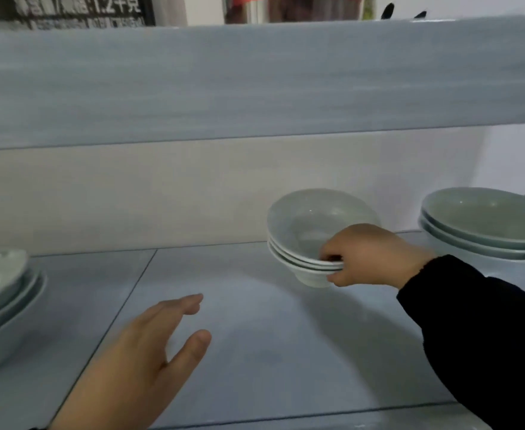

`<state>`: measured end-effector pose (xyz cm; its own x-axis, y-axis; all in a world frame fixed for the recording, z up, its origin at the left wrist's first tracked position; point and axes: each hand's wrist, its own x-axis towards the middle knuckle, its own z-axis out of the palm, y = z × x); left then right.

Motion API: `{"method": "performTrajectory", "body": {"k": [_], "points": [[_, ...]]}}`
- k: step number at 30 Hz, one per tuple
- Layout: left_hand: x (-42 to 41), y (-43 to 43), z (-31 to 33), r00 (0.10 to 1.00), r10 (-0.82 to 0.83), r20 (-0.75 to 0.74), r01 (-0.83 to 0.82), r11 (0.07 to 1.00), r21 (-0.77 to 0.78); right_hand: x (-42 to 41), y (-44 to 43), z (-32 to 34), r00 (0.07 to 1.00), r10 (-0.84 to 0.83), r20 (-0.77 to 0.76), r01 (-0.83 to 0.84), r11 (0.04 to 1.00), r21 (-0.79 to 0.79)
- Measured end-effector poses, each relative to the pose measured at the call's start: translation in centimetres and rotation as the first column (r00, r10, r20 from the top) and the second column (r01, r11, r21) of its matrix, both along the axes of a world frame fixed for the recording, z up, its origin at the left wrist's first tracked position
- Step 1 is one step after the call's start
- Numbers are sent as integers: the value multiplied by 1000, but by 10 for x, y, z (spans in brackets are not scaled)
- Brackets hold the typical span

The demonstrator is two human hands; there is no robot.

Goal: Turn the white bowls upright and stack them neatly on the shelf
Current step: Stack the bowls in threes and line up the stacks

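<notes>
Place: a home kitchen storage corner, by the look of it.
Shelving: a grey-blue shelf (pixel 255 336) under an upper board (pixel 255 82).
Crockery: stacked white bowls (pixel 304 225); shallow dishes piled right (pixel 487 218) and left (pixel 3 293).
Above: a printed package (pixel 78 10) marked in kilograms.

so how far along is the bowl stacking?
Done: every bowl in view is upright; the left stack and right stack sit nested on the shelf. In hand: the right hand grips the rim of the middle stack; whether it rests flat is unclear. The left hand hovers open, holding nothing. Left: settle and release that stack. No upside-down bowl shows.
</notes>
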<state>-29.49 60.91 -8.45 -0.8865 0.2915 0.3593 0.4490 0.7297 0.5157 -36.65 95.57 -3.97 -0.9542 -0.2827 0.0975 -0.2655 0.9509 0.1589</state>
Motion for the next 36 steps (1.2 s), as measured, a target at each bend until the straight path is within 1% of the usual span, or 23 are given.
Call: {"method": "performTrajectory", "body": {"k": [4, 8, 11, 14, 20, 26, 31, 36], "points": [[18, -5, -9, 996, 92, -3, -92, 996, 4, 1, -4, -5, 995, 83, -50, -83, 997, 10], [33, -19, -15, 984, 180, -6, -180, 984, 10, 5, -24, -6, 988, 146, -50, -147, 989, -10], [39, -34, -17, 985, 173, -1, -173, 985, -7, 11, -46, -8, 982, 182, -48, -183, 983, -32], [41, -52, -15, 983, 178, 37, -178, 984, 2, 18, -73, -8, 977, 207, -53, -209, 977, -36], [55, -100, -6, 966, 245, 81, -248, 968, 25, 25, -136, -8, 969, 243, -44, -245, 969, -31], [65, -154, -13, 953, 292, 75, -294, 956, 20, 24, -198, -10, 956, 289, -48, -292, 955, -57], [66, -188, -18, 954, 284, 93, -286, 958, 15, 28, -243, -10, 939, 343, -27, -344, 934, -91], [65, -206, -20, 957, 266, 112, -270, 963, 19, 39, -263, -10, 924, 380, -25, -381, 919, -101]]}}
